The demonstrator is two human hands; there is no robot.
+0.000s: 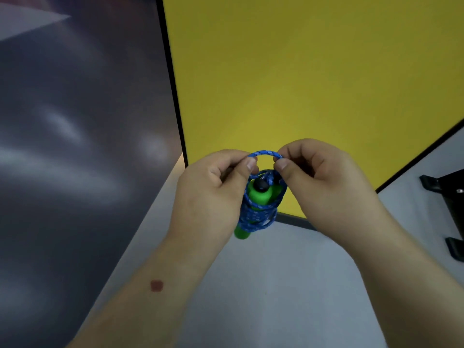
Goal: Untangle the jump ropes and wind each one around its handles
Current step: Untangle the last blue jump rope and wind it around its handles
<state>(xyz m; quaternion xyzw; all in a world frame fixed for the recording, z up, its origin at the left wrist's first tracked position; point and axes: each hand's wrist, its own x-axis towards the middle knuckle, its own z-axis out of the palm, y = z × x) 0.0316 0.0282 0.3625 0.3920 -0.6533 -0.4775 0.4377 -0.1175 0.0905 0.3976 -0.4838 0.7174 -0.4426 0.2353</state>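
Note:
A blue braided jump rope is wound in several turns around its green handles, which hang upright in mid-air at the centre of the view. A short loop of the same rope arches above the handles between my two hands. My left hand pinches the loop's left end between thumb and forefinger. My right hand pinches its right end the same way. A black cap shows at the top of the near handle. No second rope is in view.
A yellow mat with a black border fills the upper right. Dark glossy floor lies to the left. A pale grey surface lies under my arms. A black bracket-like object sits at the right edge.

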